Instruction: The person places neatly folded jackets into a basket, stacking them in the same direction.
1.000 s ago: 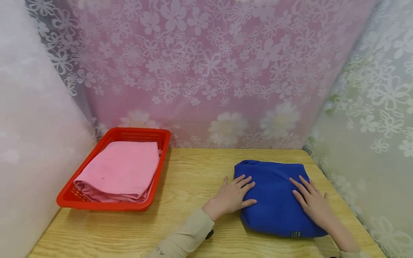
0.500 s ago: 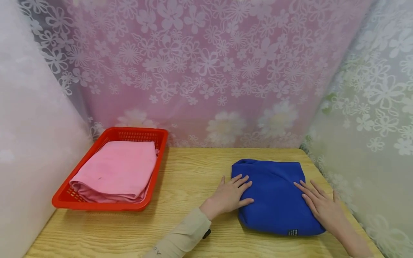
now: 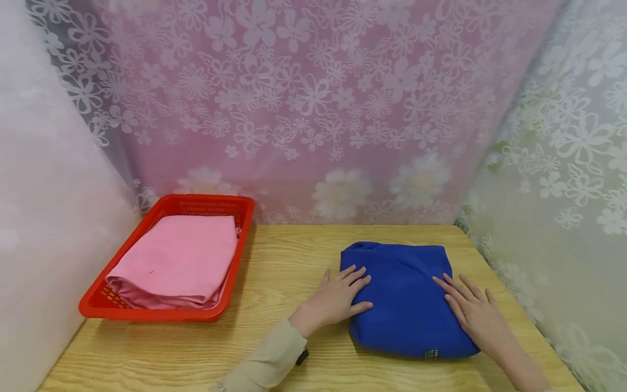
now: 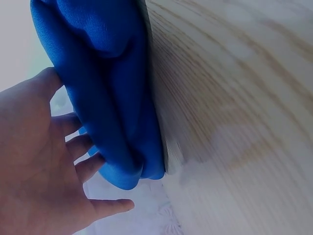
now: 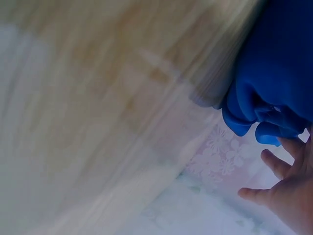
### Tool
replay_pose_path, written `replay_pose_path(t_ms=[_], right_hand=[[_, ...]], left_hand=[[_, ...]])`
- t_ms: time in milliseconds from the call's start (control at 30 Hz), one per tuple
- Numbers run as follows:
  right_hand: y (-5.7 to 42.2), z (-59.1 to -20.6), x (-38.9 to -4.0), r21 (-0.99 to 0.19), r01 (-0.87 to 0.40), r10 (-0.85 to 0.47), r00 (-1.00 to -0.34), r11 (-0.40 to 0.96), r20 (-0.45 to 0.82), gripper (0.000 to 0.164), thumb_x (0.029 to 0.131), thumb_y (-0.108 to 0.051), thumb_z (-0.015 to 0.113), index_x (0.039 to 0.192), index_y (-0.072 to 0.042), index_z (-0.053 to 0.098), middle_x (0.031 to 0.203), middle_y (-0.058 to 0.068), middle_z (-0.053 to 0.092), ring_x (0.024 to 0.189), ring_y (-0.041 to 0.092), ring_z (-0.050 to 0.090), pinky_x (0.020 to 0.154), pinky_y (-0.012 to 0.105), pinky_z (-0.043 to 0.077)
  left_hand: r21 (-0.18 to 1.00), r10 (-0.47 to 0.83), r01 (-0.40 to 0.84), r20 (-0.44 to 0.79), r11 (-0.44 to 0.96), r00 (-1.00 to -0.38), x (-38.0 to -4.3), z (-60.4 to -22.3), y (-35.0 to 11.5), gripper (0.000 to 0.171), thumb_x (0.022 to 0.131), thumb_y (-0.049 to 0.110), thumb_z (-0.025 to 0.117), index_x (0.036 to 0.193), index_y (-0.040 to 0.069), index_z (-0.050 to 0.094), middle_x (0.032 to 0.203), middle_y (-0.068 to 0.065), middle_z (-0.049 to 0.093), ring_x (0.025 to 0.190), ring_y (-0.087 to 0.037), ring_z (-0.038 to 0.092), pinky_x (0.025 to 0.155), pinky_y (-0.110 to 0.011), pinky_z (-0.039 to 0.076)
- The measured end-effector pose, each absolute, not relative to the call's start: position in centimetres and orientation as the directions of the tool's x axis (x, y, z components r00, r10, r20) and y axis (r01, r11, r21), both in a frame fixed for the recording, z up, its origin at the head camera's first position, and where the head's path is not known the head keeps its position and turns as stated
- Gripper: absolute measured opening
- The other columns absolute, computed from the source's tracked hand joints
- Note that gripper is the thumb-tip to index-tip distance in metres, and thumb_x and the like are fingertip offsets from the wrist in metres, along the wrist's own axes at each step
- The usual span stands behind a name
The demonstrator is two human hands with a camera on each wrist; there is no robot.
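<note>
- Blue cloth bundle [image 3: 401,299], folded thick, sits on the right-hand part of the counter [image 3: 294,256], small dark tag [image 3: 432,354] at its near edge. Everything else, left to right:
- Red basket [image 3: 157,314] over on the left, probably there so its walls keep stuff together.
- Pink cloth [image 3: 178,258] lies folded inside it, flat side up, I guess so it fits.
- Left hand [image 3: 335,296] rests on the bundle's left edge, fingers spread, little finger off the fabric, no grip. Looks like it's steadying the folds.
- Right hand [image 3: 477,313] mirrors that on the right edge, fingers loose and straight, some past the side, maybe squaring it up.
</note>
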State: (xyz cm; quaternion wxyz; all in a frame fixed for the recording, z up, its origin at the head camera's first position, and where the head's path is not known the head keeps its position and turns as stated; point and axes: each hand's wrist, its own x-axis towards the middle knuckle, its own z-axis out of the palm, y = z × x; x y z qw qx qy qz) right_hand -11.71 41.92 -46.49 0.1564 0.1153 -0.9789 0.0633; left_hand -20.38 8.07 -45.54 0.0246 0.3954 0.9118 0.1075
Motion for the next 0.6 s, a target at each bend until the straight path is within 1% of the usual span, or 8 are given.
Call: replay_pose_path(t_ms=[67, 133, 433, 600], right_hand=[[41.4, -46.5, -11.9, -0.085, -0.251, -0.211, -0.921, 0.964, 0.326, 0.048, 0.108, -0.028, 0.050, 0.155, -0.031, 0.043, 0.154, 0.012, 0.047, 0.147, 0.040, 0.032, 0.100, 0.078, 0.027], [41.0, -46.5, -12.0, -0.075, -0.258, -0.219, -0.917, 0.963, 0.333, 0.047, 0.107, -0.027, 0.051, 0.154, -0.030, 0.044, 0.153, 0.013, 0.048, 0.144, 0.042, 0.036, 0.099, 0.076, 0.030], [39.1, -46.5, -12.2, -0.063, -0.270, -0.232, -0.908, 0.961, 0.348, 0.046, 0.107, -0.027, 0.052, 0.152, -0.028, 0.048, 0.150, 0.014, 0.051, 0.135, 0.046, 0.044, 0.097, 0.074, 0.033], [38.2, -46.3, -12.3, -0.071, -0.271, -0.234, -0.914, 0.960, 0.333, 0.046, 0.107, -0.027, 0.052, 0.152, -0.028, 0.048, 0.150, 0.015, 0.051, 0.135, 0.047, 0.044, 0.097, 0.074, 0.033]], left_hand=[[0.226, 0.726, 0.714, 0.042, 0.663, -0.687, -20.4, -45.5, 7.6, 0.066, 0.104, 0.060, 0.040, 0.160, 0.027, 0.034, 0.167, 0.007, 0.024, 0.155, -0.018, 0.019, 0.117, -0.064, 0.026], [0.232, 0.723, 0.711, 0.042, 0.664, -0.689, -20.3, -45.5, 7.1, 0.065, 0.104, 0.060, 0.041, 0.160, 0.027, 0.034, 0.167, 0.006, 0.024, 0.155, -0.018, 0.019, 0.117, -0.064, 0.027], [0.258, 0.713, 0.697, 0.041, 0.669, -0.700, -20.2, -45.5, 5.5, 0.065, 0.104, 0.059, 0.042, 0.160, 0.026, 0.035, 0.167, 0.006, 0.025, 0.155, -0.019, 0.019, 0.117, -0.065, 0.024], [0.254, 0.707, 0.694, 0.050, 0.674, -0.705, -20.3, -45.7, 4.6, 0.065, 0.104, 0.059, 0.041, 0.159, 0.026, 0.035, 0.167, 0.005, 0.026, 0.155, -0.019, 0.019, 0.118, -0.065, 0.023]])
